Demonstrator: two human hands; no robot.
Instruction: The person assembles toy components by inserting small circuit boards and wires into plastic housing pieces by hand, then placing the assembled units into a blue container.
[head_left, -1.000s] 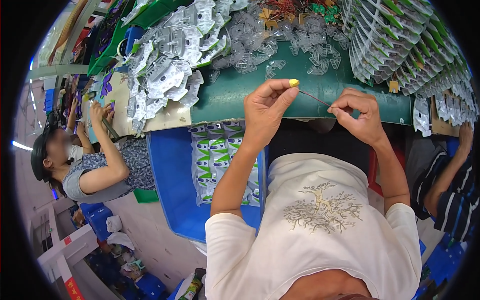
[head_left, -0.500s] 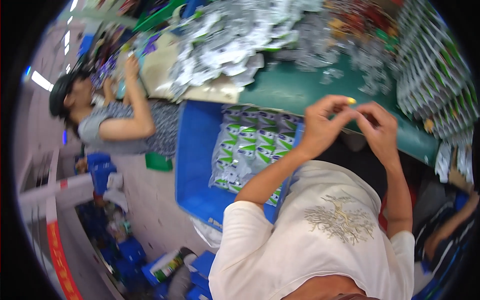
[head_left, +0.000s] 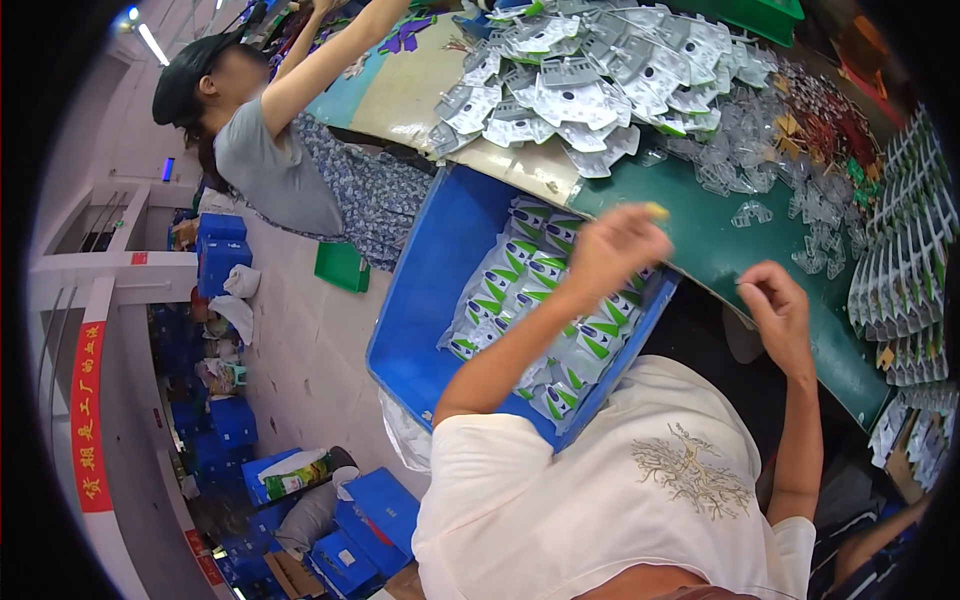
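My left hand is smeared by motion above the inner edge of a blue crate, and its grip cannot be made out. A small yellow bit shows at one of its fingertips. In the crate lie rows of white, green and grey pieces in clear plastic. My right hand hovers by the front edge of the green tabletop, fingers curled in toward the thumb; anything between them is hidden. The hands are apart. Clear plastic pieces lie heaped beyond them on the table.
A large pile of white-grey flat pieces covers the table's far side. Red stringy parts lie behind the clear ones. Tall stacks of grey-green pieces stand at the right. A co-worker reaches over the table at the left.
My hands were together at the fingertips and have parted. The left moved left toward the crate, the right slightly lower. My view has shifted, and the co-worker's arms now reach farther out.
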